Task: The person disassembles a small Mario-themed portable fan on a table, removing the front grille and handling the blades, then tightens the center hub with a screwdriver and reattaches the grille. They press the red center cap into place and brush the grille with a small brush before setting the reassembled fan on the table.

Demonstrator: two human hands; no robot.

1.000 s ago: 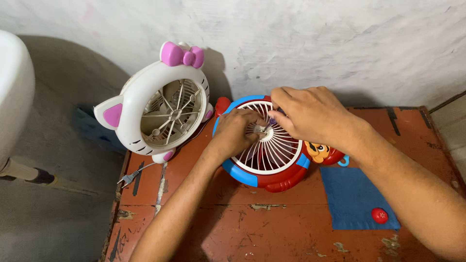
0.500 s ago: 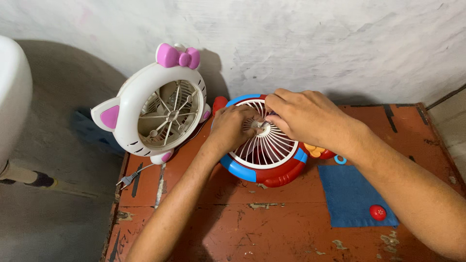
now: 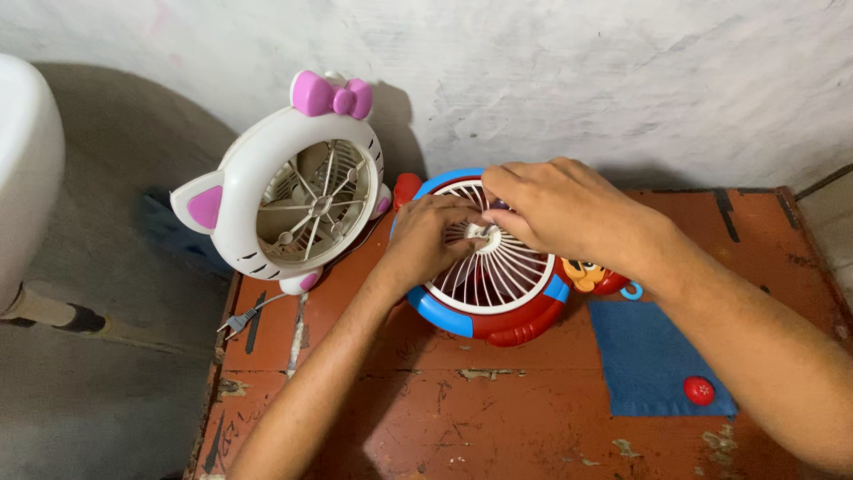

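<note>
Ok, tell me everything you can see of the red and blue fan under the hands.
The red and blue fan is a small toy-like one, seemingly plastic: a blue ring, red base and white radial grille, with a cartoon animal figure on its right side. It lies tilted on the worn red table, grille up, right of the white cat-shaped fan. The left hand and right hand meet at the grille's white hub, fingertips pinching there. A blue cloth lies beside it.
</note>
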